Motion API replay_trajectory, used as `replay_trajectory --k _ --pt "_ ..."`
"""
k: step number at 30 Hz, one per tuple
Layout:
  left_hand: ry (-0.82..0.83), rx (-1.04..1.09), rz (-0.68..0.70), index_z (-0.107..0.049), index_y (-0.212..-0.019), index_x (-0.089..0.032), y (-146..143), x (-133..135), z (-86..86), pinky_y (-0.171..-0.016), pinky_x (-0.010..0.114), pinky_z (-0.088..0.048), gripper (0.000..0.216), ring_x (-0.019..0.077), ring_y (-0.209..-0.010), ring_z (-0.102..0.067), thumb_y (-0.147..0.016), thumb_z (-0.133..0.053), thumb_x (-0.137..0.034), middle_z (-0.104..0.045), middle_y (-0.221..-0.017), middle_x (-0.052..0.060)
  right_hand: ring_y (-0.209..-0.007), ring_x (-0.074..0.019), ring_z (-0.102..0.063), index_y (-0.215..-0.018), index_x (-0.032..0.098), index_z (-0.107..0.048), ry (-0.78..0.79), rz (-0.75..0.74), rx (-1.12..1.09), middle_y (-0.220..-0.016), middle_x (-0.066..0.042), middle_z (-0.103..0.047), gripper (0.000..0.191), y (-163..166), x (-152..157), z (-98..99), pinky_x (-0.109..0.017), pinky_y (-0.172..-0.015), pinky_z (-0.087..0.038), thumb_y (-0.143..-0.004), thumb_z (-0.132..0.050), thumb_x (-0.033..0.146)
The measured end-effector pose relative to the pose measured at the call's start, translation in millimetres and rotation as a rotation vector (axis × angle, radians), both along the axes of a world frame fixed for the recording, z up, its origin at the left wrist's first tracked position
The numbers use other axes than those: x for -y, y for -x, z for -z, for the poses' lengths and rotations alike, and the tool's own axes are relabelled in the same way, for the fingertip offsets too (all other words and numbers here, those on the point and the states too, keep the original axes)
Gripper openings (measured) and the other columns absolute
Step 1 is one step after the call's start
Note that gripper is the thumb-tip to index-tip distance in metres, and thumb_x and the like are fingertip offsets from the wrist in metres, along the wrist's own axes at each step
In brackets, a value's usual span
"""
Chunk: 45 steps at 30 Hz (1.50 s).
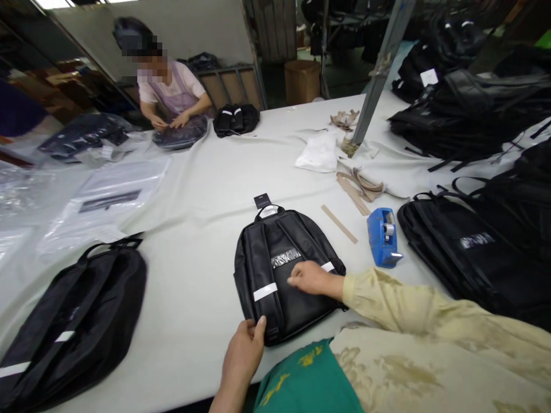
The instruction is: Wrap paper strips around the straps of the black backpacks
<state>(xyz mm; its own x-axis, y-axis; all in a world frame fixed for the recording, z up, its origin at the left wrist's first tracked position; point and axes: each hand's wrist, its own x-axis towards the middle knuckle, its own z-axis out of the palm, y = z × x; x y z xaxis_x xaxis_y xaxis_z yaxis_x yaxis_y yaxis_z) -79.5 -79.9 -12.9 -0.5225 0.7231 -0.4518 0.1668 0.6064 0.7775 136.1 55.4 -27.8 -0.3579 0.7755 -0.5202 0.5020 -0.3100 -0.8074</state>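
A black backpack [297,298] lies on the table in front of me, its straps facing up. White bands [265,291] wrap both straps, and a dark hang tag [262,200] sits by the top handle. My left hand [245,350] grips the bag's lower left corner, thumb on top. Over the back panel, my right hand [310,277] is closed with curled fingers beside the right strap; whatever is in them is hidden. A blue tape dispenser [382,238] stands to the right of the bag, with a tan strip [339,223] between them.
Another black backpack [94,304] lies at left, near clear plastic bags [124,178]. More black bags [486,241] are piled at right. A metal post [381,74] rises from the table [193,229]. Across it, a person [172,92] handles a wrapped bag [181,135].
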Motion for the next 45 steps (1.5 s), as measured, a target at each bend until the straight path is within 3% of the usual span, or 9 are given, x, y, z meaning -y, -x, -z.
replay_trajectory --k 2,4,9,17,27,33,38,42,45 --pt "-0.103 -0.391 0.099 -0.065 -0.085 -0.022 -7.4 -2.8 -19.8 -0.094 0.053 -0.044 0.033 0.0399 -0.1 -0.059 -0.061 -0.081 -0.039 -0.064 -0.085 0.009 -0.079 -0.0175 -0.061 -0.085 0.018 -0.064 -0.315 0.144 0.245 -0.083 -0.005 -0.068 0.02 -52.5 1.2 -3.2 -0.026 -0.07 -0.041 -0.08 -0.068 0.038" --pt "-0.208 -0.457 0.194 -0.065 -0.092 -0.023 -25.9 -10.6 -30.3 -0.09 0.046 -0.047 0.028 0.0337 -0.094 -0.062 -0.07 -0.073 -0.04 -0.065 -0.092 0.009 -0.081 -0.0197 -0.061 -0.09 0.017 -0.063 -0.309 0.122 0.427 -0.087 -0.008 -0.068 0.031 -89.2 11.9 2.8 -0.027 -0.07 -0.039 -0.077 -0.069 0.045" --pt "0.098 0.264 0.398 -0.066 -0.086 -0.017 -99.2 -42.0 -5.3 -0.068 0.036 -0.053 0.039 0.0262 -0.08 -0.067 -0.076 -0.066 -0.055 -0.07 -0.084 0.012 -0.079 -0.0224 -0.062 -0.087 0.016 -0.064 -0.182 0.034 0.481 -0.085 -0.01 -0.069 0.038 -103.0 48.1 35.3 -0.028 -0.065 -0.039 -0.065 -0.078 0.043" --pt "0.341 1.08 0.237 -0.065 -0.094 -0.011 -152.6 -78.6 37.3 -0.07 0.035 -0.056 0.057 0.0241 -0.076 -0.07 -0.076 -0.062 -0.066 -0.073 -0.085 0.016 -0.06 -0.0139 -0.059 -0.08 0.014 -0.063 0.166 0.287 -0.186 -0.066 0.0 -0.064 0.012 -97.2 42.9 13.9 -0.023 -0.053 -0.042 -0.074 -0.066 0.025" --pt "0.156 0.953 -0.088 -0.065 -0.079 -0.01 -183.3 -123.6 60.1 -0.065 0.032 -0.058 0.011 0.019 -0.061 -0.067 -0.074 -0.072 -0.016 -0.071 -0.067 0.008 -0.049 -0.0152 -0.057 -0.083 0.015 -0.057 0.296 0.33 -0.242 -0.06 0.001 -0.059 0.013 -92.1 44.6 18.5 -0.024 -0.04 -0.044 -0.078 -0.06 0.027" --pt "0.044 0.737 0.053 -0.069 -0.087 -0.011 -170.6 -118.0 66.7 -0.071 0.033 -0.056 0.019 0.0196 -0.068 -0.067 -0.072 -0.073 -0.022 -0.072 -0.074 0.007 -0.053 -0.0187 -0.061 -0.083 0.017 -0.056 0.351 0.128 -0.156 -0.064 -0.002 -0.063 0.021 -98.8 46.8 32.8 -0.029 -0.047 -0.048 -0.082 -0.059 0.037" --pt "-0.034 -0.039 0.453 -0.072 -0.087 -0.015 -111.7 -79.3 36.5 -0.083 0.042 -0.052 0.03 0.0285 -0.08 -0.067 -0.071 -0.074 -0.04 -0.072 -0.078 0.01 -0.082 -0.0235 -0.066 -0.07 0.016 -0.061 -0.002 0.116 0.133 -0.073 -0.008 -0.067 0.033 -137.1 23.3 55.0 -0.031 -0.072 -0.05 -0.082 -0.067 0.046" --pt "-0.238 -0.595 0.051 -0.062 -0.115 -0.015 -43.3 -38.0 20.2 -0.108 0.046 -0.036 0.046 0.0332 -0.119 -0.054 -0.078 -0.065 -0.041 -0.063 -0.121 0.017 -0.098 -0.0212 -0.062 -0.109 0.015 -0.063 0.004 0.366 0.041 -0.111 -0.009 -0.064 0.03 -148.7 -12.1 74.1 -0.038 -0.085 -0.053 -0.092 -0.059 0.039" --pt "0.013 -0.362 -0.365 -0.06 -0.107 -0.013 -14.3 -2.7 36.6 -0.107 0.051 -0.038 0.038 0.0359 -0.119 -0.054 -0.079 -0.062 -0.038 -0.063 -0.114 0.018 -0.104 -0.0221 -0.06 -0.121 0.016 -0.058 0.033 0.384 -0.015 -0.123 -0.01 -0.058 0.033 -133.2 -32.7 83.7 -0.042 -0.088 -0.053 -0.094 -0.057 0.036"
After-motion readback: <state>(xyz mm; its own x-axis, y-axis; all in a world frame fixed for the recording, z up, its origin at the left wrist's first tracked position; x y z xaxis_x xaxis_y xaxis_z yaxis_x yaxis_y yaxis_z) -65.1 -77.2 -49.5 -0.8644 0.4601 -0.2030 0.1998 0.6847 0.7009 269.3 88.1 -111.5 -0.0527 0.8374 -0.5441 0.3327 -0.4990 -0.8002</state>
